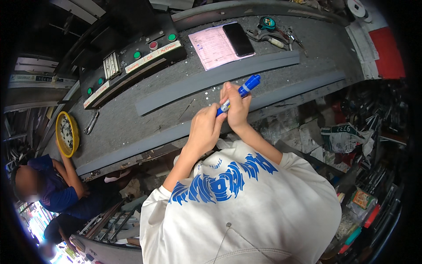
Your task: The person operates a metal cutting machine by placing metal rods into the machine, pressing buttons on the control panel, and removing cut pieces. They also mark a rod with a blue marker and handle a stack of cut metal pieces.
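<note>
Both hands meet over the front edge of the grey workbench (132, 119), holding a blue marker (249, 84) with a white band. My right hand (237, 108) is wrapped around the marker's middle, and the blue end sticks out up and to the right. At the marker's lower end, my left hand (205, 128) pinches it and touches the right hand. A long flat grey strip (198, 83) lies on the bench just beyond the hands, and a second grey strip (303, 86) lies to the right.
A pink paper sheet (211, 48) with a black phone (238, 38) on it lies at the back, beside a tape measure (267, 23) and pliers (270, 39). A control box (132, 57) with green and red buttons stands at the left. A yellow bowl (59, 141) and a wrench (91, 123) are far left. Another person in a blue shirt (57, 193) crouches at the lower left.
</note>
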`<state>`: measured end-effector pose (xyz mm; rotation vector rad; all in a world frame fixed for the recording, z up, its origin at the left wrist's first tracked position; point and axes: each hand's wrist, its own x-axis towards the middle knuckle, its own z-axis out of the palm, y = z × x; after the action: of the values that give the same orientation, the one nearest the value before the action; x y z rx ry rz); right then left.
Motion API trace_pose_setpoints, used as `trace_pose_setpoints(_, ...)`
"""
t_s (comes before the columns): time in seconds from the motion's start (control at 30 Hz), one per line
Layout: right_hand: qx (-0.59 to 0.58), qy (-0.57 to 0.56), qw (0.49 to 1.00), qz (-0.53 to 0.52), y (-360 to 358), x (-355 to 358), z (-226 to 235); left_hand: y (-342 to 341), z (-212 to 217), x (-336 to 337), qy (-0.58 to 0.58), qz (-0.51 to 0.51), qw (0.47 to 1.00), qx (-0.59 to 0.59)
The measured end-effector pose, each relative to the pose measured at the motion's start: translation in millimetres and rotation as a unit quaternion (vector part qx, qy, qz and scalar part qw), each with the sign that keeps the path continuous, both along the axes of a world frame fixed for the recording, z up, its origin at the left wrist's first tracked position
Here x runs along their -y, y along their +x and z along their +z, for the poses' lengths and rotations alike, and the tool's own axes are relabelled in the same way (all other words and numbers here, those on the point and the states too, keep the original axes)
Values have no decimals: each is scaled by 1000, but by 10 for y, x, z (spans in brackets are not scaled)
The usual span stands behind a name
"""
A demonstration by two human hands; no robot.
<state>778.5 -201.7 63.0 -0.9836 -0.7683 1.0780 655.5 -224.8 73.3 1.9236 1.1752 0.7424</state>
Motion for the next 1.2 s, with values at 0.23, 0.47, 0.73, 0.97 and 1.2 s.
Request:
trace_pose_setpoints(0.23,-22,-64,992,105,-174,146,-161,-200,-285,250,-441,-43,776,448)
trace_pose_setpoints(0.47,147,-176,948,219,-433,-641,-423,-827,-376,196,-133,149,980,-22)
trace_pose_setpoints(0.73,597,-91,796,39,-237,-966,-371,-2251,-448,-189,92,299,942,-126)
trace_pose_setpoints(0.97,724,-120,665,136,99,-677,-408,-4080,-1011,-477,175,417,826,-336)
trace_pose_setpoints(1.2,727,-145,665,91,-245,-282,-418,-4852,-1337,-794,137,404,791,-439)
